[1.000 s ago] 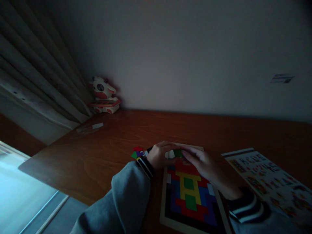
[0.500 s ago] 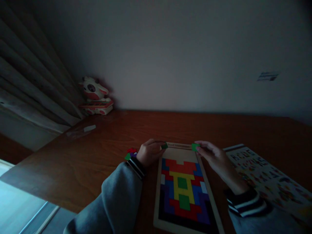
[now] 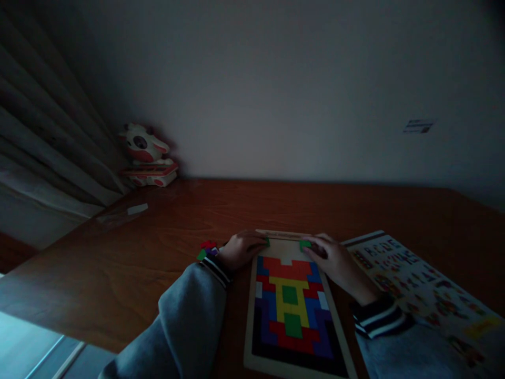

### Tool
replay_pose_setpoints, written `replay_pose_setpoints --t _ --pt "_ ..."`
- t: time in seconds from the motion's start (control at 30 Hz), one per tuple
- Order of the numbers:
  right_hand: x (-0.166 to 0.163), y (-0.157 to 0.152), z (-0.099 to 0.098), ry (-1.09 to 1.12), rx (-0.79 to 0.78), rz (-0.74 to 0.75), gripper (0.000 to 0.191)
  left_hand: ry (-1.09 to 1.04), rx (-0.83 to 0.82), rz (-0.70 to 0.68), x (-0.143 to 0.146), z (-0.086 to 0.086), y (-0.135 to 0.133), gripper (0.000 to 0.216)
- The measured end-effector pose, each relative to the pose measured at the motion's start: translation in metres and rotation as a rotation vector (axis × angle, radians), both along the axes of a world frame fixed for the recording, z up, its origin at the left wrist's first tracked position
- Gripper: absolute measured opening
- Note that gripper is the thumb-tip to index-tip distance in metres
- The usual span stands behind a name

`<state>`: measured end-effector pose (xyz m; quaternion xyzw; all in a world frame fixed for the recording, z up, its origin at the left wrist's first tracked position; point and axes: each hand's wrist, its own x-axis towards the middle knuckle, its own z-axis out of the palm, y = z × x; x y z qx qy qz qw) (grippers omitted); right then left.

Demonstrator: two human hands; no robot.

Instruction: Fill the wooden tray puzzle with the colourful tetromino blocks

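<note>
A wooden puzzle board (image 3: 248,337) lies on the brown table, filled with red, yellow, green, blue and purple blocks. My left hand (image 3: 240,249) rests at the board's top left corner, its fingers pinched on a small green block (image 3: 267,241). At the top right corner my right hand (image 3: 335,261) presses another green block (image 3: 304,245) down onto the board. Both wrists wear grey sleeves with striped cuffs.
A few loose coloured blocks (image 3: 207,250) lie left of my left hand. A printed pattern sheet (image 3: 418,284) lies to the right. A cow toy (image 3: 145,153) stands in the far left corner by the curtain (image 3: 47,142). The table's edge (image 3: 59,326) runs along the near left.
Both hands met over the board's top with a green piece, then drew apart, each with a green block. Now both blocks sit lower, at the top corners of the board.
</note>
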<state>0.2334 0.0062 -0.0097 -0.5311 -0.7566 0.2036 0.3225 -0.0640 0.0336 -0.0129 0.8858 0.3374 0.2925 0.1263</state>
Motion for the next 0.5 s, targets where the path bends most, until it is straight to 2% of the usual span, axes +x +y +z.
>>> replay_pose_setpoints --t 0.13,0.33,0.5 --pt "0.003 0.002 -0.007 -0.048 0.05 -0.017 0.031 0.036 0.011 -0.029 0.001 0.0 -0.001 0.026" --pt "0.005 0.005 -0.015 -0.036 0.062 -0.086 0.036 0.137 0.05 0.068 0.001 0.003 -0.01 0.029" --pt "0.003 0.008 -0.018 0.013 0.066 -0.133 0.032 0.175 0.06 0.071 0.0 0.002 -0.012 0.031"
